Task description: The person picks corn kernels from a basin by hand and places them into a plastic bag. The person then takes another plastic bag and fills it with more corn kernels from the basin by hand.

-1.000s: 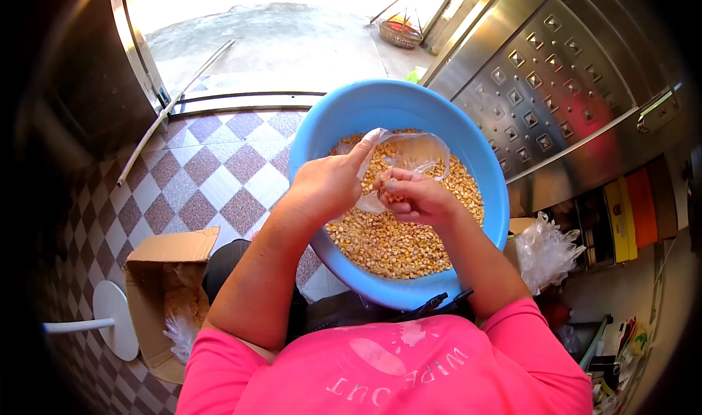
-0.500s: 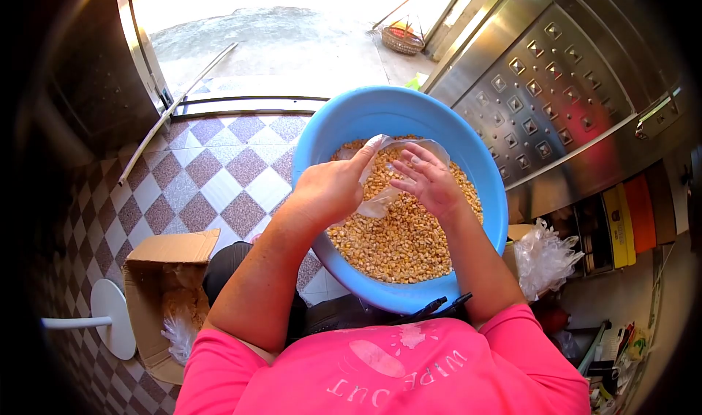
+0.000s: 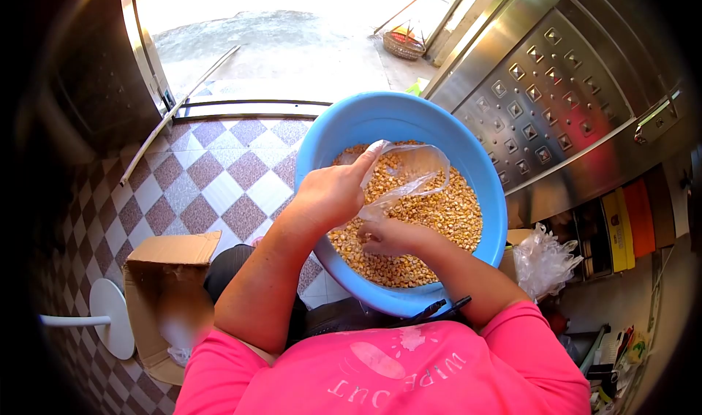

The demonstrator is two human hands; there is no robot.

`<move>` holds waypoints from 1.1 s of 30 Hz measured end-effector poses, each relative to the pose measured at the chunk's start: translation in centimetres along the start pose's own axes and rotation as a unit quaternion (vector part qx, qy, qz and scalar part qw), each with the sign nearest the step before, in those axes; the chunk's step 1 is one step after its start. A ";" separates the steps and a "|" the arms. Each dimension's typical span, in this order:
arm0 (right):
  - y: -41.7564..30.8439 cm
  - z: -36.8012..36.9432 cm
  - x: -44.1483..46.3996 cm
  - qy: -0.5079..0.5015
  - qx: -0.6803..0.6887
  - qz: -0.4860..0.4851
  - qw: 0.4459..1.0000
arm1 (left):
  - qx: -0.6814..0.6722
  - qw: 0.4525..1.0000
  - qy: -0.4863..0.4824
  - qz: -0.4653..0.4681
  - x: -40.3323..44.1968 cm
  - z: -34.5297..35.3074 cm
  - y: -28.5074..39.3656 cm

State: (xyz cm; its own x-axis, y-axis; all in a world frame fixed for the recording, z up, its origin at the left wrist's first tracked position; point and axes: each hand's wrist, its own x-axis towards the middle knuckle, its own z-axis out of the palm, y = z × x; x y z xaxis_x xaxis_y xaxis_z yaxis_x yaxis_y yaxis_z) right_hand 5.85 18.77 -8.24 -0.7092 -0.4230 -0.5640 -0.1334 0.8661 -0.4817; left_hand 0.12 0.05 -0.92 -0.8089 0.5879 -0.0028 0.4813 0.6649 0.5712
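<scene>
A clear plastic bag (image 3: 420, 168) hangs with its mouth held wide in the blue tub (image 3: 344, 119), over a bed of yellow corn kernels (image 3: 409, 269). My left hand (image 3: 333, 195) is closed on the bag's left edge, index finger stretched along the rim. Below the bag, my right hand (image 3: 391, 238) is down at the kernels, with its fingers curled into them. How many kernels it grips is hidden by the hand.
A cardboard box (image 3: 157, 269) with its flap open stands left of my leg, next to a white round base (image 3: 111, 318). Crumpled plastic bags (image 3: 545, 261) lie at the right. A metal door (image 3: 556, 86) stands beside the tub, and a long pole (image 3: 175, 111) crosses the doorway.
My right hand has moved from spread open above the bag down and toward me into the kernels. The bag's mouth is now uncovered. My left hand keeps its hold.
</scene>
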 end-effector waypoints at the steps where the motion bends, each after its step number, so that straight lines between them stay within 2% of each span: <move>1: -0.4 0.5 0.4 -0.019 -0.004 0.005 1.000 | 0.003 1.000 -0.001 0.000 0.0 0.0 0.0; 3: -1.5 0.6 0.9 -0.048 -0.057 -0.008 0.997 | 0.006 1.000 -0.001 -0.002 -0.1 -0.2 -0.1; 5: -2.6 0.5 0.8 -0.154 0.024 0.050 0.987 | 0.000 1.000 -0.005 0.003 -0.2 -0.4 0.1; 9: -2.0 0.6 0.3 -0.183 0.117 0.046 0.975 | 0.000 1.000 -0.021 -0.009 -0.1 -0.5 0.2; 13: -2.0 -0.7 -0.2 -0.187 0.109 0.034 0.976 | 0.008 1.000 -0.015 -0.007 -0.1 -0.2 0.0; 16: -0.8 -2.0 -0.3 -0.191 0.245 -0.007 0.950 | 0.009 1.000 -0.008 -0.003 0.0 0.0 0.0; 17: -0.4 -2.5 -0.6 -0.191 0.245 -0.007 0.951 | 0.011 1.000 -0.014 -0.007 0.0 -0.1 0.0; 19: 0.3 -3.5 -1.4 -0.168 0.490 -0.019 0.855 | 0.015 1.000 -0.016 -0.007 -0.1 -0.2 0.0; 20: 0.5 -4.0 -1.9 -0.140 0.555 -0.043 0.819 | 0.018 1.000 -0.020 -0.008 -0.1 -0.3 0.1; 21: 0.8 -4.4 -2.2 -0.140 0.554 -0.043 0.819 | 0.017 1.000 -0.019 -0.008 -0.1 -0.5 0.3; 23: 1.1 -5.1 -2.4 -0.061 0.679 -0.084 0.727 | 0.015 0.999 -0.034 -0.021 -0.2 -0.9 0.6; 24: 1.0 -5.3 -2.3 -0.062 0.679 -0.084 0.727 | 0.015 0.999 -0.034 -0.022 -0.2 -0.9 0.6; 27: 0.7 -5.8 -2.0 0.135 0.754 -0.065 0.639 | 0.013 0.999 -0.029 -0.011 -0.1 -0.6 0.4; 28: 1.5 -5.6 -1.7 0.117 0.767 -0.114 0.620 | 0.013 0.999 -0.027 -0.012 -0.1 -0.4 0.3; 31: 1.6 -5.3 -1.1 0.154 0.777 -0.099 0.602 | 0.009 1.000 -0.021 -0.007 0.0 -0.1 0.1; 33: 2.0 -5.1 -0.9 0.156 0.768 -0.112 0.612 | 0.006 1.000 -0.017 -0.003 0.0 -0.2 0.2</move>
State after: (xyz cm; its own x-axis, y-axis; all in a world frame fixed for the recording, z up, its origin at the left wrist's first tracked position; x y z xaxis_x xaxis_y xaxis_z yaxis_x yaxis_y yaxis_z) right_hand 2.69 22.21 -5.32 -0.9217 -0.2066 -0.3284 0.3859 -0.5762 -0.7205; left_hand 0.13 0.07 -0.62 -0.8000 0.5990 -0.0341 0.4803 0.6734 0.5620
